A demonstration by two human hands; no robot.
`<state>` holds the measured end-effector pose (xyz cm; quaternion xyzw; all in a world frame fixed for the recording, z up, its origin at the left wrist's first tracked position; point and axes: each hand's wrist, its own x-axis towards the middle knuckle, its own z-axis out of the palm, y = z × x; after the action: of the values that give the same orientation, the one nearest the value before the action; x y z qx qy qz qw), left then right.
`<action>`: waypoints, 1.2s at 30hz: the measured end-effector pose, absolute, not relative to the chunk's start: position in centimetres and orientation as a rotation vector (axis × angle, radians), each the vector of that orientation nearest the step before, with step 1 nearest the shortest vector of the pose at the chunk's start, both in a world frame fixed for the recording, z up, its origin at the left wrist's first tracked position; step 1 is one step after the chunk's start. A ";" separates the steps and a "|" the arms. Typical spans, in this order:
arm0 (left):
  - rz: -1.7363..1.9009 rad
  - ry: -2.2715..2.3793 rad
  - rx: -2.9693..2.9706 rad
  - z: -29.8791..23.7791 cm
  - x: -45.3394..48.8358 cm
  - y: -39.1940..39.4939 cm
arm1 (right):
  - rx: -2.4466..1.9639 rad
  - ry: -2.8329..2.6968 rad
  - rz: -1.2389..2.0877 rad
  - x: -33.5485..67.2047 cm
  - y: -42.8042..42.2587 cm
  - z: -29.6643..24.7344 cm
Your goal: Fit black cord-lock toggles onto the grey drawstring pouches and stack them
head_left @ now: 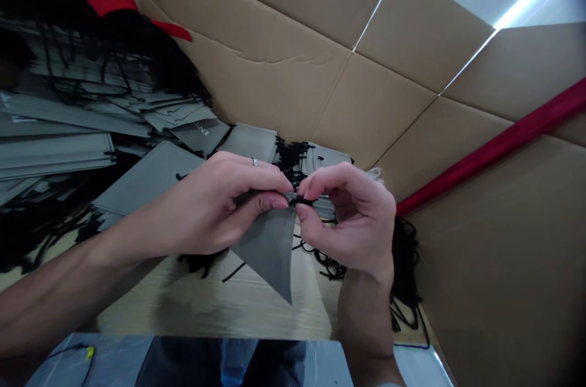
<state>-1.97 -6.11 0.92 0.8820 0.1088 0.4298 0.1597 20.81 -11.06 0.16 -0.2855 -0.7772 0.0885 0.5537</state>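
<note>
Grey paper bag [270, 246] hangs corner-down between both hands. Left hand [215, 207] pinches its top edge; right hand [354, 216] pinches a black cord [303, 199] there.

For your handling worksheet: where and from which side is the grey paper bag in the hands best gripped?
Grip the grey paper bag at its top edge near the black cord, from above, as the left hand and right hand pinch it; it is flat and hangs down to a point.
</note>
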 end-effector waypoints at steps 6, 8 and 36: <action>1.201 0.336 2.503 0.9 -2.0 -6.2 | -0.661 -1.857 0.210 20.9 -11.1 0.4; 1.211 0.357 2.501 0.8 -2.0 -6.3 | -0.675 -1.869 0.235 20.9 -11.2 0.6; 1.224 0.245 2.430 0.9 -2.1 -6.1 | -0.809 -1.936 0.536 23.8 -12.5 1.9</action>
<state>-2.06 -6.10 0.95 0.8709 0.0878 0.4387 0.2034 23.78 -12.53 1.88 -0.3298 -0.7896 0.2186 0.4691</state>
